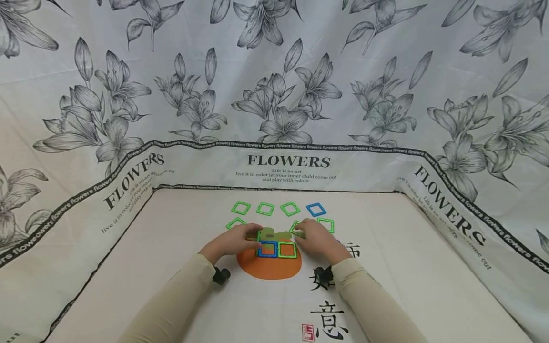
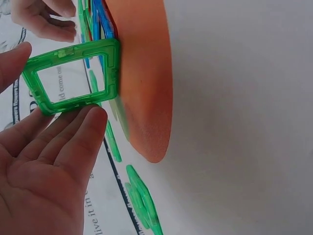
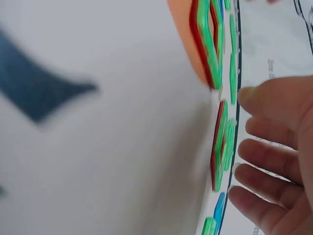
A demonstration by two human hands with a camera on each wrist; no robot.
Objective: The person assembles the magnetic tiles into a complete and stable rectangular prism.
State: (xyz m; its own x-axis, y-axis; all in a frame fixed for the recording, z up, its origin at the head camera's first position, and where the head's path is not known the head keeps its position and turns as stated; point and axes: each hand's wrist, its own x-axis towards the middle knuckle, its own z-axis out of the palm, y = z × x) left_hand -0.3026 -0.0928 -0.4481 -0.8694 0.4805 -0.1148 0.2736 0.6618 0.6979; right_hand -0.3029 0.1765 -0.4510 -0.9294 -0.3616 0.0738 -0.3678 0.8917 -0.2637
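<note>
My left hand (image 1: 233, 239) pinches a green square frame tile (image 2: 73, 51) between thumb and fingers. This tile is held upright on edge over the printed orange fruit (image 1: 269, 270). Beside it, a blue frame tile (image 1: 268, 256) and a green-and-red frame tile (image 1: 286, 257) lie side by side on the print. To the right, my right hand (image 1: 318, 239) is close by another green tile (image 1: 293, 227), which its fingers partly cover in the head view. The right wrist view shows this hand's fingers (image 3: 269, 156) spread, with nothing between them.
Behind the hands lies a row of green tiles (image 1: 234, 206) with a blue tile (image 1: 313, 205) at its right end. More green tiles sit left and right of the hands. Flower-printed cloth walls (image 1: 291, 176) enclose the table's back and sides. Black lettering (image 1: 328, 321) is printed at front right.
</note>
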